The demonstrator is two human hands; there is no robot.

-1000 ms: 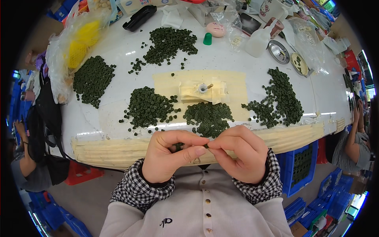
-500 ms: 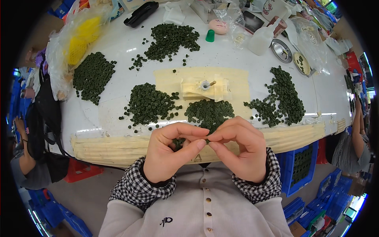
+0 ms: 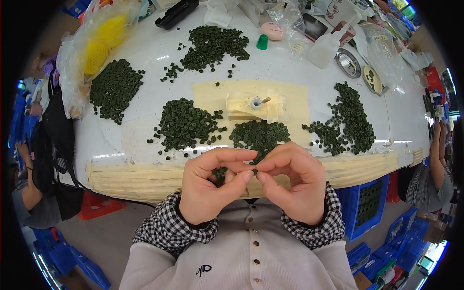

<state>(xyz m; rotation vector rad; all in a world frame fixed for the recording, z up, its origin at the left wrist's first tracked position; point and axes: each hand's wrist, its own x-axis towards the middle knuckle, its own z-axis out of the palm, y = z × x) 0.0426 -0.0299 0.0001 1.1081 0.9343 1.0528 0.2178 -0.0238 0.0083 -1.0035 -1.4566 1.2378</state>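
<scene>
My left hand (image 3: 209,183) and my right hand (image 3: 296,180) meet at the table's near edge, fingertips almost touching. Between them is a small dark green round part (image 3: 255,172), pinched by both thumbs and forefingers and mostly covered. More green parts (image 3: 220,173) sit in the curled fingers of my left hand. Just beyond my fingertips lies a pile of small green ring-shaped parts (image 3: 260,135). Behind that pile, a taped block (image 3: 241,107) carries a metal collar with a short pin standing at a tilt.
Further green piles lie at left (image 3: 116,92), centre left (image 3: 186,124), back (image 3: 212,46) and right (image 3: 355,121). A plastic bag with yellow netting (image 3: 104,43), a white bottle (image 3: 323,48) and a round tin (image 3: 372,79) line the back. A blue crate (image 3: 362,208) stands below the right edge.
The view has shifted slightly, so the table things sit a little to the right. My hands stay together, with the fingertips moved only slightly and the green part still between them.
</scene>
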